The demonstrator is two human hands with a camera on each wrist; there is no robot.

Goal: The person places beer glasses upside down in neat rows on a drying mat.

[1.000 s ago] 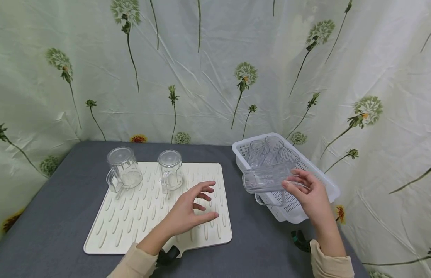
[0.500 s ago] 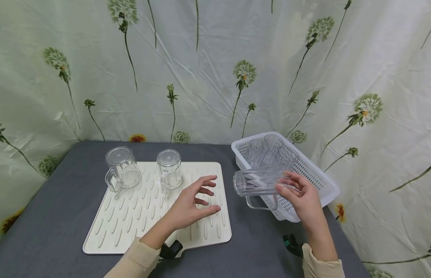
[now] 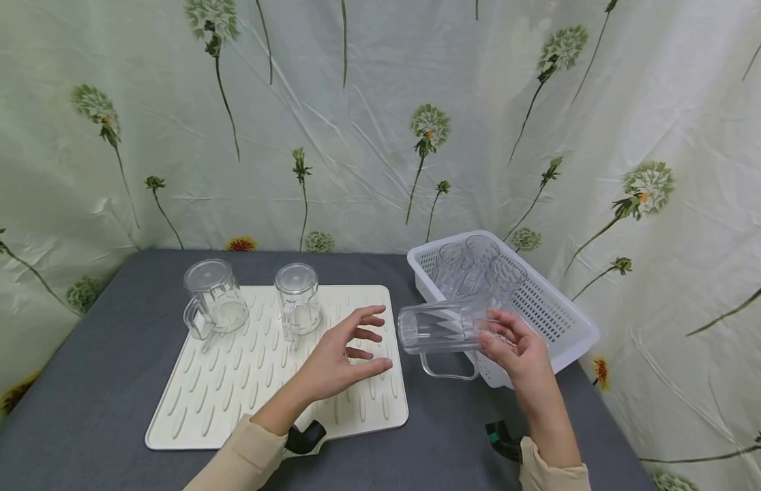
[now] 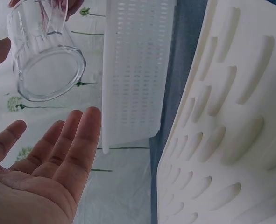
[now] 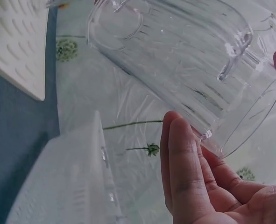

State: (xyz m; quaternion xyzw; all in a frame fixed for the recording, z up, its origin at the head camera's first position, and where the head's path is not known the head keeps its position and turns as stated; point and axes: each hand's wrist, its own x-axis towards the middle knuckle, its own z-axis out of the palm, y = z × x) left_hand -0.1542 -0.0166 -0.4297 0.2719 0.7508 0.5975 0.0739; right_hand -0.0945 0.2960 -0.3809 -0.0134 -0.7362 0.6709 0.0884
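Observation:
My right hand [image 3: 517, 348] grips a clear glass mug [image 3: 438, 327] near its rim. The mug lies sideways in the air, base pointing left and handle hanging down, in front of the basket's left side. In the right wrist view, fingers and thumb hold the mug [image 5: 175, 60] at its rim end. My left hand [image 3: 340, 361] hovers over the white drying mat [image 3: 233, 409], fingers spread and relaxed, holding nothing. In the left wrist view its palm [image 4: 39, 186] faces the base of the mug [image 4: 49, 70], apart from it. Two glass mugs, one wide [image 3: 217, 300] and one narrower [image 3: 299, 300], stand upside down on the mat's back edge.
A white perforated basket [image 3: 564, 320] stands at the right, with several clear glasses [image 3: 472, 266] lying in its back part. A dark grey cloth [image 3: 98, 361] covers the table. Behind hangs a flowered curtain [image 3: 356, 136].
My right hand has carried the mug left and slightly down, from over the basket towards the mat. My left hand has shifted slightly and stays spread. The upside-down mugs have stayed put.

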